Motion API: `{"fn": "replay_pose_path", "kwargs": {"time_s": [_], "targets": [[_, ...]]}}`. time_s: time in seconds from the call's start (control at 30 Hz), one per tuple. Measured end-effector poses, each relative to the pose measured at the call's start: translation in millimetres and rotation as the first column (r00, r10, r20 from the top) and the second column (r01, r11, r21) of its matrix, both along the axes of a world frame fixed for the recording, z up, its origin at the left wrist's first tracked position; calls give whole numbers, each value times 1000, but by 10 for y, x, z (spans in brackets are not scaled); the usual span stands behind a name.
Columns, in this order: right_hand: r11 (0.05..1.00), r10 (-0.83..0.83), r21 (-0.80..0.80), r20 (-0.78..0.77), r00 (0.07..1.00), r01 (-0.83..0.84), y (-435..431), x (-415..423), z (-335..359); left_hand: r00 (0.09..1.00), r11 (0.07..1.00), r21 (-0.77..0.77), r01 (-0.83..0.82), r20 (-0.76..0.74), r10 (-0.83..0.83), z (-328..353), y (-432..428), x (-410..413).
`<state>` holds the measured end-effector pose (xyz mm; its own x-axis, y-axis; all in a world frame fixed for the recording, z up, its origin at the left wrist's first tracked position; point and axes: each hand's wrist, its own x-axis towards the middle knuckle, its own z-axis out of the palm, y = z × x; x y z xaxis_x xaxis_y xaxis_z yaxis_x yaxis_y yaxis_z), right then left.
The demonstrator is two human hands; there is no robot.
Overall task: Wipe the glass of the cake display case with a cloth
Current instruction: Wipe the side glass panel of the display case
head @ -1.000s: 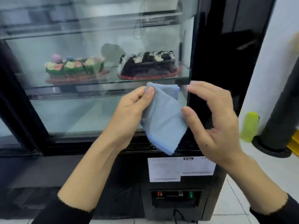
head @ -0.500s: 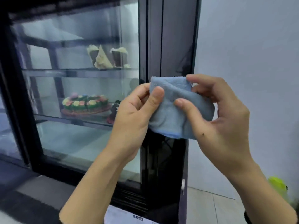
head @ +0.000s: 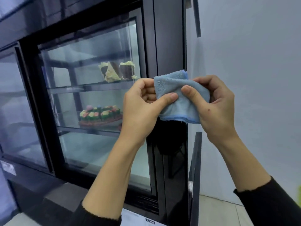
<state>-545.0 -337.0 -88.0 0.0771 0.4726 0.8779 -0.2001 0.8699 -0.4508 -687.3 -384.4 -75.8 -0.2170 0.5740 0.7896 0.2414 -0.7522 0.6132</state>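
While both hands are raised in front of the black corner post (head: 169,46) of the cake display case (head: 91,30), a folded light-blue cloth (head: 182,98) with a darker blue hem is stretched between them. The left hand (head: 141,105) pinches the cloth's left edge, thumb pressed on the front face and fingers curled behind. The right hand (head: 215,105) clamps the right side the same way, its thumb lying on the front of the cloth close to the left thumb, its fingers wrapped over the top edge. The cloth hangs in the air before the post, to the right of the case's front glass (head: 91,98); whether it touches the post cannot be told.

Behind the glass, left of the post, two shelves show. On the upper shelf (head: 91,86) stand two cake slices (head: 117,70) with cream-coloured frosting, near the post. On the lower shelf (head: 88,129) sits a cake (head: 101,114) decorated with green, yellow and pink flowers, its right end hidden by the left hand. Right of the post runs a plain pale wall (head: 252,62). Dark sleeves (head: 267,203) cover both forearms near the bottom of the view, and a white label (head: 140,220) shows at the foot of the case below the post.
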Motion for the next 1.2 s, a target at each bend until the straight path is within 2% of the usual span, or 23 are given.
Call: {"fn": "replay_pose_path", "kwargs": {"time_s": [0.2, 0.4, 0.53, 0.67, 0.73, 0.8, 0.9, 0.97, 1.03, 1.1, 1.2], "targets": [[1000, 20, 2, 19, 1000, -20, 35, 21, 11, 998, 1000, 11, -17, 53, 17, -29, -44, 62], [982, 190, -5, 41, 981, -190, 170, 84, 4, 990, 996, 33, -77, 117, 73, -26, -43, 190], [963, 236, 115, 69, 969, -242, 342, 108, 43, 967, 968, 107, -225, 145, 209, -6, -3, 325], [902, 402, 154, 48, 914, -404, 567, 117, 179, 892, 854, 262, -450, 100, 440, 177, 22, 502], [845, 512, 148, 56, 857, -514, 728, 165, 299, 797, 739, 337, -583, 56, 602, 335, 8, 626], [804, 562, 160, 112, 820, -573, 908, 244, 407, 641, 595, 391, -702, -17, 767, 490, 18, 803], [828, 500, 191, 174, 849, -527, 1214, 325, 460, 300, 347, 464, -815, -174, 938, 646, 125, 1086], [837, 462, 242, 170, 870, -492, 1406, 332, 455, 32, 156, 521, -839, -238, 971, 678, 245, 1200], [830, 441, 304, 157, 883, -468, 1568, 339, 440, -178, -11, 577, -817, -235, 955, 695, 367, 1267], [831, 405, 353, 143, 903, -429, 1737, 327, 416, -339, -153, 621, -769, -193, 921, 679, 476, 1329], [875, 292, 371, 107, 950, -310, 2038, 254, 381, -492, -295, 661, -690, -130, 861, 581, 653, 1431]]}}
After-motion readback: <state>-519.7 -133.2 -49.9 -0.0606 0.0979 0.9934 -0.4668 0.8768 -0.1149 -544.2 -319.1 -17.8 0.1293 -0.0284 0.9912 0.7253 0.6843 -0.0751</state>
